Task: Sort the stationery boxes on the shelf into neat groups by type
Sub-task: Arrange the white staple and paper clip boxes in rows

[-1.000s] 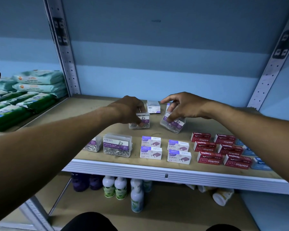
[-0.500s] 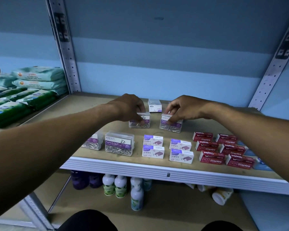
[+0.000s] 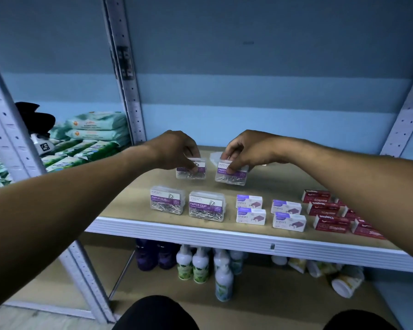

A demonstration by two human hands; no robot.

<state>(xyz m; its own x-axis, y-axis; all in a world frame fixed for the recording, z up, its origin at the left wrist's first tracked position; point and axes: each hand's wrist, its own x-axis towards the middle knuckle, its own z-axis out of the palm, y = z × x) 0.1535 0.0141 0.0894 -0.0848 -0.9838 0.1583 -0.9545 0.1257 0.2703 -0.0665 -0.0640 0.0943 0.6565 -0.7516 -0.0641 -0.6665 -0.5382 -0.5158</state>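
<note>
Head view: right hand (image 3: 248, 151) pinches tilted paper-clip box (image 3: 231, 175), long axis left-right

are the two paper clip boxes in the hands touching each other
Apart. The head view shows bare shelf between the left paper clip box and the right paper clip box.

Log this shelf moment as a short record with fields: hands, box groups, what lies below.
left hand: left hand grips a clear paper clip box
right hand: right hand grips a second clear box, tilted
front left: two paper clip boxes side by side
front middle: four white staples boxes
front right: red staples boxes, partly behind the right arm
lower shelf: bottles
</note>
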